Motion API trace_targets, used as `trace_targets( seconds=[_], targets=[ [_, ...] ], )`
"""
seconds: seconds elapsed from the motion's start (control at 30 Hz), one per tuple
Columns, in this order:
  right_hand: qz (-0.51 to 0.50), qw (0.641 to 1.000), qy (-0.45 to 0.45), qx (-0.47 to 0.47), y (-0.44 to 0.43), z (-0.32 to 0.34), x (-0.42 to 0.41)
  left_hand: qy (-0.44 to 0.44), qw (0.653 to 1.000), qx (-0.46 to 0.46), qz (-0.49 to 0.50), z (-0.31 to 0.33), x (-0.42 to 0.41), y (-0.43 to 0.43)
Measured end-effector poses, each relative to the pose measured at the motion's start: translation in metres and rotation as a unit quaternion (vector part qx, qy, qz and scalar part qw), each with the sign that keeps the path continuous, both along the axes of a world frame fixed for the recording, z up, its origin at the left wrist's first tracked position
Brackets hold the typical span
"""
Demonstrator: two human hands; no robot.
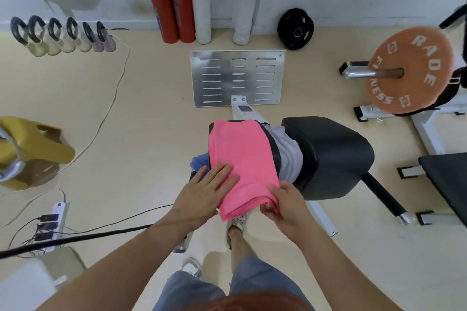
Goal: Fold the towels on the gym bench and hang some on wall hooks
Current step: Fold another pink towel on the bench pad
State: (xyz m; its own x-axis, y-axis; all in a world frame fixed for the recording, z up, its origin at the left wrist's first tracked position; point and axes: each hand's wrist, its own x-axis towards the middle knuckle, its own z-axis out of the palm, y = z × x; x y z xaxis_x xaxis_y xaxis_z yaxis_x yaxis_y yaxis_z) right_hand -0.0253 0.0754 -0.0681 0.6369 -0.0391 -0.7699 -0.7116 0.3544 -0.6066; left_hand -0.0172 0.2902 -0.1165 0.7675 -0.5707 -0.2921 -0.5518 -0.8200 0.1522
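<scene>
pink towel [241,159] folded into a long rectangle, long axis running from the lower middle of the frame up toward the metal footplate [237,77], tilted slightly left at the top. it lies on the dark bench pad [333,154], covering the pad's left end; its near short edge overhangs the pad toward the person.

left hand [202,192] flat, fingers spread and extended, palm down on the towel's lower left corner; pressing, not gripping. right hand [285,206] at the lower right corner, fingers curled around the stacked fold edges, thumb on top: a closed pinch on the towel.

grey towel [288,151] sits just beside and partly under the pink one on its right. a blue cloth [199,161] shows at the left edge, mostly hidden.

right half of the pad is bare. open floor [141,121] to the left of the bench. orange weight plate [409,70] upper right, well apart. power strip [54,222] and cables lower left.
</scene>
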Motion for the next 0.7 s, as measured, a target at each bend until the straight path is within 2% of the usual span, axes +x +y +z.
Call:
trace_targets(
  seconds=[0.13, 0.2, 0.27, 0.33, 0.4, 0.5, 0.53, 0.6, 0.7],
  targets=[
    [-0.044, 0.999, 0.013, 0.026, -0.004, 0.007, -0.005, 0.012, 0.996, -0.064, 0.065, 0.006, -0.002, -0.011],
    [-0.007, 1.000, -0.011, -0.014, -0.008, 0.015, -0.006, 0.026, 0.986, -0.130, 0.100, 0.006, -0.002, -0.014],
    [0.100, 0.987, -0.069, -0.101, -0.013, 0.027, -0.005, 0.045, 0.970, -0.203, 0.127, 0.006, -0.005, -0.016],
    [0.252, 0.938, -0.119, -0.205, -0.018, 0.038, 0.000, 0.093, 0.951, -0.248, 0.160, 0.010, -0.007, -0.015],
    [0.390, 0.879, -0.114, -0.248, -0.025, 0.050, 0.009, 0.196, 0.910, -0.289, 0.223, 0.014, -0.009, -0.012],
    [0.535, 0.834, -0.047, -0.130, -0.040, 0.070, 0.029, 0.299, 0.830, -0.376, 0.283, 0.027, -0.002, -0.007],
    [0.567, 0.816, -0.039, -0.101, -0.045, 0.075, 0.037, 0.317, 0.820, -0.380, 0.289, 0.034, 0.002, -0.006],
    [0.609, 0.784, -0.049, -0.109, -0.049, 0.079, 0.054, 0.328, 0.831, -0.352, 0.278, 0.044, 0.010, -0.005],
    [0.589, 0.776, -0.125, -0.187, -0.041, 0.071, 0.075, 0.335, 0.819, -0.330, 0.329, 0.048, 0.021, -0.006]
  ],
)
